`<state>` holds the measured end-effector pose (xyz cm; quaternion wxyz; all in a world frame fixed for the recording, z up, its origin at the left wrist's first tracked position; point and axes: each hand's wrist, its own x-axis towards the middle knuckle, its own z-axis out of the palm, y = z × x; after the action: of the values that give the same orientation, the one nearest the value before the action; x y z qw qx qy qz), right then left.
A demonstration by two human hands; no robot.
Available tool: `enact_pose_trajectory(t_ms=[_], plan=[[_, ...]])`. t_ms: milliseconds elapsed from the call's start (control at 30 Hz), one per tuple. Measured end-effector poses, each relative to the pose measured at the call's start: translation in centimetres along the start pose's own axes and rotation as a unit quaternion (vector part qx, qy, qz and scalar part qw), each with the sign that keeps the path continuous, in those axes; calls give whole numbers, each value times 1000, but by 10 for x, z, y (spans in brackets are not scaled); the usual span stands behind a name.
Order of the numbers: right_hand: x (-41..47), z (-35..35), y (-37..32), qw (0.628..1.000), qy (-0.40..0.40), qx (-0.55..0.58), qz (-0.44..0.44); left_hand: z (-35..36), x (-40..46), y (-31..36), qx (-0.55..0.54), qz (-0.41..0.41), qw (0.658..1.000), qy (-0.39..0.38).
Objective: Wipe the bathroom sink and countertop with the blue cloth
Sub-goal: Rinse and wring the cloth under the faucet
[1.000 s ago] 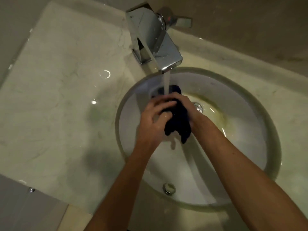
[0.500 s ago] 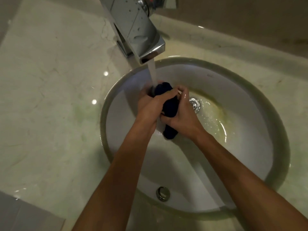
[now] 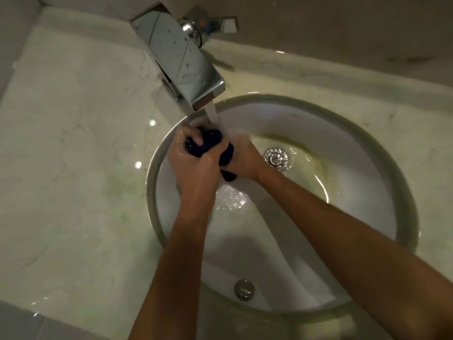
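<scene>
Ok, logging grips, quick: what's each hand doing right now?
Left hand: gripping the blue cloth.
Right hand: gripping the same cloth.

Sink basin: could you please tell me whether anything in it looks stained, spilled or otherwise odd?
Yes: a yellowish stain rings the drain inside the white sink. Otherwise nothing stands out; both hands wring the blue cloth under the running faucet.

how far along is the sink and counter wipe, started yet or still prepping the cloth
Still prep. Done: the faucet is running and the blue cloth is wet. In hand: the left hand and right hand both grip the bunched cloth under the stream, above the sink. Left: wiping the basin and the countertop, neither touched by the cloth.
</scene>
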<state>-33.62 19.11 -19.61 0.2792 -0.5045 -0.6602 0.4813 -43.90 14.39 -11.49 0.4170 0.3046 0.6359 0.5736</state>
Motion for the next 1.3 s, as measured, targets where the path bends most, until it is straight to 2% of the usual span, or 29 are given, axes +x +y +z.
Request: enact_pose_trajectory(t_ms=[100, 233, 333, 433, 500, 600, 667, 767, 800, 833, 933, 1067, 1167, 1233, 1300], plan=[[24, -11, 0, 997, -57, -55, 18, -2, -3, 2, 3, 24, 1000, -2], [37, -12, -14, 984, -116, -136, -24, -4, -1, 4, -7, 37, 999, 3], [32, -18, -24, 976, -150, -159, 7, -4, 2, 3, -13, 40, 999, 12], [15, -25, -18, 981, -128, -148, -12, 1, 5, 6, -21, 30, 999, 15], [4, -36, -23, 985, -132, -106, 26, 4, 7, 7, -1, 28, 999, 15], [-17, -61, -39, 981, -140, -104, 79, 8, 10, 7, 42, 23, 999, 15], [-26, -78, -56, 986, -94, -109, 85, 11, 10, 5, 55, 17, 998, 14], [-17, -89, -86, 985, 122, -113, 43, 12, 12, 1, 52, 7, 998, 24], [-10, -92, -96, 981, 172, -85, 41, 12, 12, 0, 47, 4, 999, 23], [-1, -93, -105, 981, 186, -43, 41, 12, 13, -1, 42, 3, 999, 19], [25, -89, -123, 987, 143, 59, 42, 12, 11, 1, 28, -7, 1000, 6], [21, -81, -137, 986, 152, 68, 11, 10, 6, 3, 16, -26, 999, -13], [0, -80, -124, 986, 139, 94, -13, 5, 3, 5, -2, -21, 998, -59], [-1, -81, -99, 979, 144, 143, 32, 1, 3, 7, -50, -35, 992, -108], [-7, -80, -74, 974, 79, 170, 131, -1, 4, 12, -109, -60, 975, -184]])
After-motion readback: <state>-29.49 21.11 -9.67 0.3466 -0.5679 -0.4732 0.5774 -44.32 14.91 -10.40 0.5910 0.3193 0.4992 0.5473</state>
